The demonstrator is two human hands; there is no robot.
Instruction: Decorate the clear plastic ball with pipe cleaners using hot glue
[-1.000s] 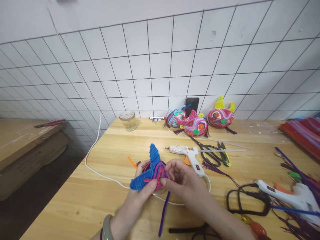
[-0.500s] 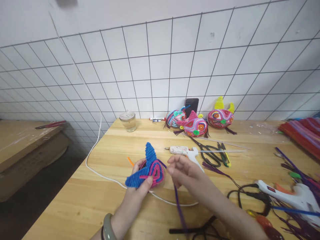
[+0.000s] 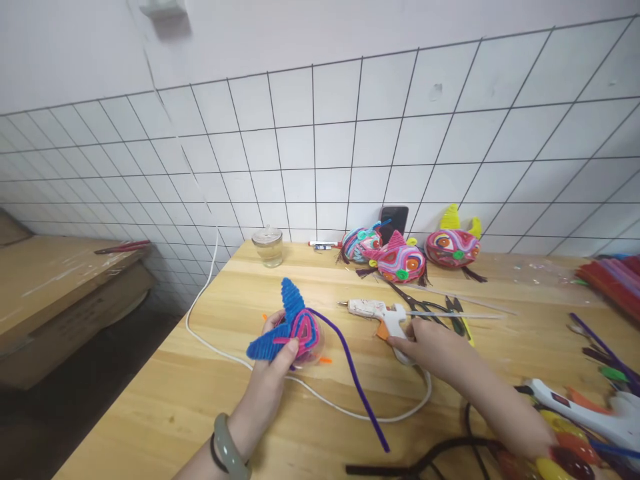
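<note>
My left hand [image 3: 275,357] is closed around a pipe-cleaner ornament [image 3: 305,333]. The ornament has two blue wing-like parts and a pink-and-blue coiled patch on a clear, rounded base. From its top a purple pipe cleaner [image 3: 350,357] curves down to the right, its far end loose. At the right, my right hand [image 3: 430,343] is on the handle of a white hot glue gun [image 3: 373,310] with an orange trigger. The thumb lies near the trigger, and the other fingers are mostly hidden behind the handle. The gun lies on the table, its nozzle pointing left.
Several finished pipe-cleaner ornaments [image 3: 400,262] stand by the wall, a phone [image 3: 394,223] behind them. Dark-handled scissors [image 3: 425,307] lie past the glue gun. A lidded glass jar [image 3: 269,248] is at back left. A white cord [image 3: 345,412] loops over the table [image 3: 165,400]. Another glue gun [image 3: 575,403] lies right.
My right hand has let go of the purple pipe cleaner and moved right to the glue gun's handle. The pipe cleaner now hangs free. The view has shifted slightly.
</note>
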